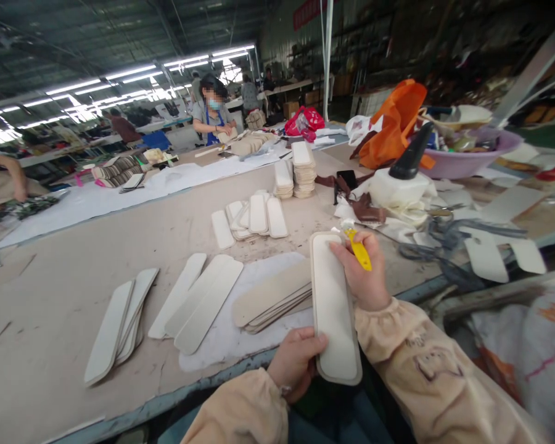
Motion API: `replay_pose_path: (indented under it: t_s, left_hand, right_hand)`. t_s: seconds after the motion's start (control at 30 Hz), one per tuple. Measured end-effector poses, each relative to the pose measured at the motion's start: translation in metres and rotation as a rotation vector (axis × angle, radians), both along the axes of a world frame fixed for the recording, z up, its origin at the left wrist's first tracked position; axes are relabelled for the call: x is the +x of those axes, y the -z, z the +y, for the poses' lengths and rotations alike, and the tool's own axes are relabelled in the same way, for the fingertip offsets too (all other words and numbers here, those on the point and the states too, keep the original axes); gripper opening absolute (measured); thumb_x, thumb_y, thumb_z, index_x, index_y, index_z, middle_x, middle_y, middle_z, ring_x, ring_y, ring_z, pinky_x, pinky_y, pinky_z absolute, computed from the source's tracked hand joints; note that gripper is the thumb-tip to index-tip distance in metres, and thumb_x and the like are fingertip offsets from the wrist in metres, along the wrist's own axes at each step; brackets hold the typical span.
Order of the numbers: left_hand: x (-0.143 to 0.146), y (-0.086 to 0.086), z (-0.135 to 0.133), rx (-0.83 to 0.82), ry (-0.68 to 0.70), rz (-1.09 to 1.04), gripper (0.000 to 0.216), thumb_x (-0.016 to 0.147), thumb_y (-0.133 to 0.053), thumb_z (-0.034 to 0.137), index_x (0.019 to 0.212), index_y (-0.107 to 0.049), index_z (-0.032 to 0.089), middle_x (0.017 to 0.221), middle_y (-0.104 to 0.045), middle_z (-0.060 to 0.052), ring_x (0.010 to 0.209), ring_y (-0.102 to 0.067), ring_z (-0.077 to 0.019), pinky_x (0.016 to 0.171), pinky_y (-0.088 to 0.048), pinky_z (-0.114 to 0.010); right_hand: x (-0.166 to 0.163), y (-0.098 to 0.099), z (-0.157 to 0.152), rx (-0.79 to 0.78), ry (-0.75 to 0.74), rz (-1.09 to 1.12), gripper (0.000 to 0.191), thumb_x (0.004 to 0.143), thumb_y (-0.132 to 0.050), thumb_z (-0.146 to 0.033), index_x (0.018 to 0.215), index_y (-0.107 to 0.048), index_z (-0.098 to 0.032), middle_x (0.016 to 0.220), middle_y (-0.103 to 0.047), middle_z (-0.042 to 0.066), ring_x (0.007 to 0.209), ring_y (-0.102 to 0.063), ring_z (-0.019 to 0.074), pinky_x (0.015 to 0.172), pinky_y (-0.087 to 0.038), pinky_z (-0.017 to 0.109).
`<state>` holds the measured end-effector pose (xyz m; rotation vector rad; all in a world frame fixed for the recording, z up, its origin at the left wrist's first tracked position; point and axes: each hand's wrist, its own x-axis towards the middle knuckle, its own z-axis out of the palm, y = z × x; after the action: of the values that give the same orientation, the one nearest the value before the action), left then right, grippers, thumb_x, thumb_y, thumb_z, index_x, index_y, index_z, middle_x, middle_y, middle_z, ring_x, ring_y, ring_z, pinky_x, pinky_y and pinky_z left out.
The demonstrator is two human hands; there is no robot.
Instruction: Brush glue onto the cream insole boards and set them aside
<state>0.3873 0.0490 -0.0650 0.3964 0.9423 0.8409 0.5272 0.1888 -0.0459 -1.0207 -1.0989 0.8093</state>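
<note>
Above the table's front edge, a long white panel (pixel 333 308) with rounded corners and a beige border stands nearly upright between my hands. My left hand (pixel 297 364) pinches its lower left edge, thumb on the front. My right hand (pixel 367 271) is closed at its upper right, thumb pressed on the face, and also carries a small yellow-handled tool (pixel 359 250) whose pale head points up; its kind is unclear. Just left of the panel lies a fanned stack of beige strips (pixel 272 295) on a white sheet (pixel 203 364).
Loose white strips (pixel 208 302) and another fanned pile (pixel 120 327) lie further left. Behind are finished-looking panels (pixel 259 214) and taller stacks (pixel 304 169). To the right stand a white container (pixel 398 188), an orange bag (pixel 393 123) and a purple basin (pixel 472 154). A co-worker (pixel 213 114) works across the table.
</note>
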Motion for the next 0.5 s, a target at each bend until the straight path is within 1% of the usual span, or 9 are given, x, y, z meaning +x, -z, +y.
replay_pose_path:
  t_s: [0.13,0.2,0.33,0.43,0.5]
  left_hand:
    - [0.002,0.003,-0.002,0.046,0.029,0.004,0.048,0.055,-0.088,0.044,0.083,-0.077,0.007,0.068,-0.073,-0.012,0.054,-0.062,-0.014,0.057,-0.05,-0.024]
    - [0.003,0.004,-0.002,0.064,0.04,0.023,0.047,0.055,-0.088,0.044,0.08,-0.077,0.006,0.066,-0.072,-0.011,0.056,-0.062,-0.0141,0.058,-0.051,-0.025]
    - [0.005,0.01,-0.002,0.046,0.008,0.076,0.046,0.051,-0.09,0.042,0.076,-0.076,0.006,0.066,-0.072,-0.011,0.061,-0.064,-0.0167,0.059,-0.05,-0.026]
    - [0.006,0.014,-0.002,0.048,-0.022,0.093,0.045,0.047,-0.092,0.039,0.074,-0.076,0.006,0.067,-0.072,-0.01,0.061,-0.063,-0.0167,0.06,-0.049,-0.026]
    - [0.006,0.016,-0.001,0.056,-0.033,0.103,0.044,0.047,-0.092,0.038,0.073,-0.077,0.007,0.068,-0.073,-0.01,0.061,-0.063,-0.0167,0.061,-0.049,-0.026]
  right_hand:
    - [0.001,0.001,0.0,0.002,0.013,-0.01,0.04,0.075,-0.075,-0.036,0.089,-0.039,-0.025,0.071,-0.046,-0.007,0.059,-0.043,0.0104,0.055,-0.036,0.023]
    - [0.001,0.0,0.0,0.011,0.003,0.009,0.04,0.074,-0.077,-0.034,0.088,-0.04,-0.025,0.07,-0.045,-0.007,0.059,-0.042,0.0098,0.054,-0.034,0.023]
    - [0.001,0.0,-0.002,0.037,-0.028,0.041,0.04,0.074,-0.078,-0.031,0.088,-0.041,-0.025,0.072,-0.045,-0.007,0.06,-0.042,0.0092,0.055,-0.034,0.022]
    - [0.002,0.002,-0.002,0.029,-0.024,0.033,0.039,0.075,-0.078,-0.03,0.088,-0.042,-0.025,0.073,-0.047,-0.007,0.061,-0.043,0.0093,0.056,-0.035,0.022]
    - [0.003,0.004,-0.001,0.017,-0.019,0.025,0.039,0.074,-0.078,-0.031,0.088,-0.042,-0.025,0.074,-0.048,-0.007,0.061,-0.044,0.0094,0.055,-0.035,0.023]
